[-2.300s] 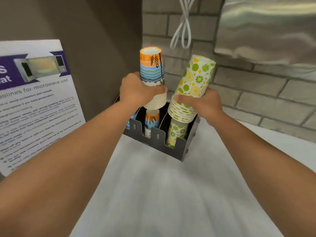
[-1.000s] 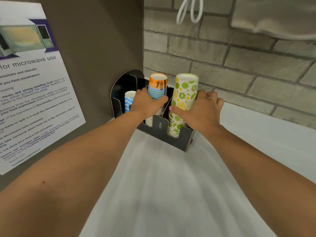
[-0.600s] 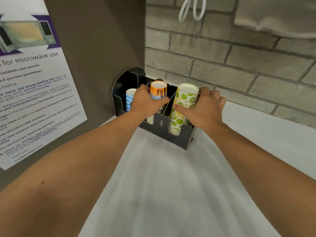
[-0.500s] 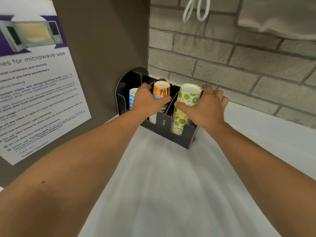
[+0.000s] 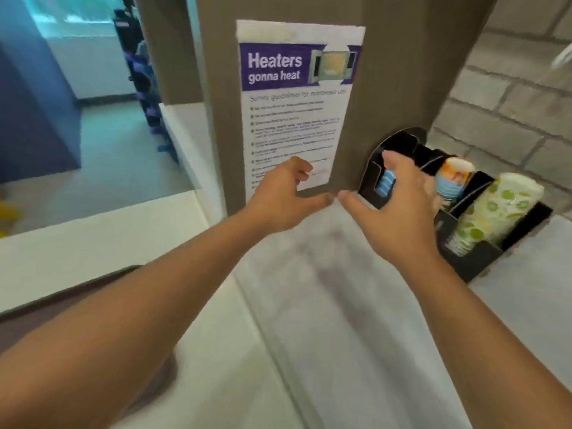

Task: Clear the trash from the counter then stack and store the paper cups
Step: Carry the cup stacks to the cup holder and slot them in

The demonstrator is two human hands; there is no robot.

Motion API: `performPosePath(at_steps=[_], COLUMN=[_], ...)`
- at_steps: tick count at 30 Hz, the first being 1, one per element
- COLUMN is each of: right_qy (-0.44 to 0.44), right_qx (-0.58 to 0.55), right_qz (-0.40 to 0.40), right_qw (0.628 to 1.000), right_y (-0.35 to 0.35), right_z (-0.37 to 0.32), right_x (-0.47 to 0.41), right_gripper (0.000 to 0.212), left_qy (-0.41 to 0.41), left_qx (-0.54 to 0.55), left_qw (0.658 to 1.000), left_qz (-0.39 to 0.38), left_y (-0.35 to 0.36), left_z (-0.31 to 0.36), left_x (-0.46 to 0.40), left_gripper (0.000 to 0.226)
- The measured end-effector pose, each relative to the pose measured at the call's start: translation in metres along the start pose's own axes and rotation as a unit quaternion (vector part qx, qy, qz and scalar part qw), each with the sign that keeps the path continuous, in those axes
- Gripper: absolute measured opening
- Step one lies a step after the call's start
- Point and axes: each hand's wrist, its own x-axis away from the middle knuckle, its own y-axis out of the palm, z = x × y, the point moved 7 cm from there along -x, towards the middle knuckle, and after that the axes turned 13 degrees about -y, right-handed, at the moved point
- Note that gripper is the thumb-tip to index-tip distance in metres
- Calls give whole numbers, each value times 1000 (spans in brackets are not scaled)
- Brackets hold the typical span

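Both hands are seen open and empty: the left hand (image 5: 283,199) over the bench (image 5: 309,305), the right hand (image 5: 399,209) just before the black holder (image 5: 476,258). The cup stacks (image 5: 492,212) are lodged in its compartments; a careless withdrawal could tip them.

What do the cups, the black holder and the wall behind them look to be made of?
Cups: printed paper, matte, with thin rolled rims showing in the stack. Holder: thin, flat black sheet with cut slots, slightly glossy; probably plastic or coated board. Wall: grey brick with mortar lines, rough and matte.
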Motion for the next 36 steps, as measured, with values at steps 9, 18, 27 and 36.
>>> performPosePath(at_steps=[9,18,27,36], right_qy=[-126,-161,-170,-173], right_qx=[-268,-316,-280,-287], right_qz=[-315,-479,-572,-558], right_qw=[902,803,752,760], right_y=[169,272,339,385], right_z=[-198,-327,-371,-404], right_x=[119,241,329,356], right_gripper=[66,74,101,74], left_qy=[-155,-265,-334,-308], left_qx=[-54,-42,94,95], left_qw=[975,923,907,916], left_qz=[148,276,240,240], left_y=[-215,-318,-281,-265], left_z=[-182,-312,-415,-457], left_x=[164,324,388,376], left_gripper=[59,64,97,63])
